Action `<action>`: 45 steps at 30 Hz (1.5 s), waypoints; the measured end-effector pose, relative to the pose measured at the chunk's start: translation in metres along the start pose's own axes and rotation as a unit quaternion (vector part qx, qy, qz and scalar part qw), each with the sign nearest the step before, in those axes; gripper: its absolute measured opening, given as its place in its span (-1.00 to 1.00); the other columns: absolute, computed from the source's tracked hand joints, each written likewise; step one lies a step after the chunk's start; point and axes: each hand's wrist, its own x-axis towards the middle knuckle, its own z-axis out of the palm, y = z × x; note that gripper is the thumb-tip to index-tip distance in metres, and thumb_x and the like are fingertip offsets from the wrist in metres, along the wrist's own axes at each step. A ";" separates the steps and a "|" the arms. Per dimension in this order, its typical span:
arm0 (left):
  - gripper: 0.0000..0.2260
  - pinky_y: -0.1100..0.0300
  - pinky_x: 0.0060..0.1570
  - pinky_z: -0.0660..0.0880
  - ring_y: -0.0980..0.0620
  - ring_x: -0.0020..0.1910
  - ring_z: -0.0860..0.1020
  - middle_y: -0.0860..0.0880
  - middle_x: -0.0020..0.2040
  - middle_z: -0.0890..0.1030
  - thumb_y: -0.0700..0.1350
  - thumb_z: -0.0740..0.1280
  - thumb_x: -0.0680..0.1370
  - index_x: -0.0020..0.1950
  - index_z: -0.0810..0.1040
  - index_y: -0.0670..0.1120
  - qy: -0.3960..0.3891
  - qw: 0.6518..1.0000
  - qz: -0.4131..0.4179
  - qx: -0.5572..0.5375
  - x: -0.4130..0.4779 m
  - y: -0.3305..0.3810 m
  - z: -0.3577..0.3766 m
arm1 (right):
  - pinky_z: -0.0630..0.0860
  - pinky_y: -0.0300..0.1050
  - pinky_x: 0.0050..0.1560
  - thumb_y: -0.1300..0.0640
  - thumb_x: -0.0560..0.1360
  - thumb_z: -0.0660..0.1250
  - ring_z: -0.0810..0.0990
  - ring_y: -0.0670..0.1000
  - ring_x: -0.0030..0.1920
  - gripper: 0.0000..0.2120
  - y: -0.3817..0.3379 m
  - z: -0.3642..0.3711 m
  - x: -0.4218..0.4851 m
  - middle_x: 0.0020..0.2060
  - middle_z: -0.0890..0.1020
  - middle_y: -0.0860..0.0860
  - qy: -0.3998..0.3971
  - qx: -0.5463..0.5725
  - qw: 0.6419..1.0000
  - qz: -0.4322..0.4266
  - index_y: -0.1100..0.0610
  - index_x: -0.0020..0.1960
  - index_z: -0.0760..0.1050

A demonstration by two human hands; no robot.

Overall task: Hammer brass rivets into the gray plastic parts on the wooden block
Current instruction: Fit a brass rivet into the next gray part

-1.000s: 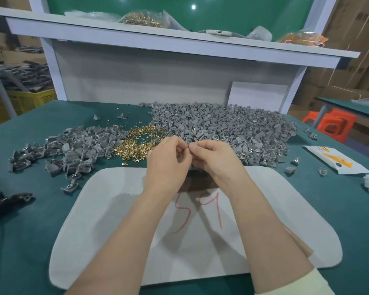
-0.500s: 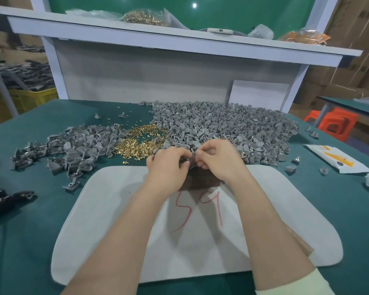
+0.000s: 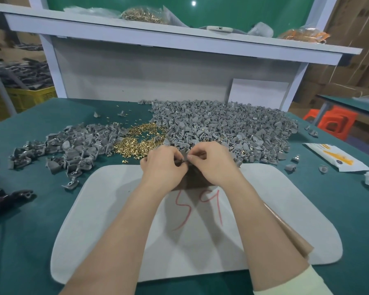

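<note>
My left hand (image 3: 163,167) and my right hand (image 3: 211,161) meet over the wooden block (image 3: 191,180), which shows only as a dark brown patch below them. Both pinch a small gray plastic part (image 3: 184,160) between their fingertips, just above the block. Whether a rivet sits in it is hidden by the fingers. A heap of loose brass rivets (image 3: 140,138) lies just left of the hands. Behind them spreads a big pile of gray plastic parts (image 3: 224,126), with a smaller pile (image 3: 73,145) at the left.
A white mat (image 3: 107,209) with red marks lies under the block on the green table (image 3: 30,231). A dark tool (image 3: 6,198) lies at the left edge. A white packet (image 3: 337,157) and loose gray parts sit at right. A shelf (image 3: 179,41) carries bags of rivets.
Both hands have moved down and slightly away from me, from above the mat's far edge onto the wooden block, still holding the small part together.
</note>
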 end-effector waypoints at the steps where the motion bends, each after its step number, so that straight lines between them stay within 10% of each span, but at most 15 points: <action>1: -0.95 0.05 0.14 0.31 -0.06 0.19 0.48 0.07 0.06 0.57 -0.01 0.37 0.49 -0.13 0.52 0.13 -0.002 1.000 -0.001 0.000 0.000 0.000 0.000 | 0.50 -0.09 0.05 0.16 0.51 0.34 0.60 0.04 -0.06 -0.92 -0.001 0.000 0.000 -0.14 0.66 0.04 -0.001 -0.013 1.000 -0.002 0.11 -0.10 0.61; 45: -0.91 0.04 0.07 0.43 -0.14 0.12 0.50 -0.02 -0.01 0.60 -0.05 0.32 0.53 -0.11 0.61 0.03 -0.002 1.000 0.014 0.026 0.000 0.000 -0.001 | 0.50 -0.07 0.00 0.19 0.48 0.33 0.55 0.01 -0.10 -0.90 0.002 0.005 0.001 -0.21 0.57 -0.05 0.014 -0.066 0.996 -0.059 0.09 -0.03 0.59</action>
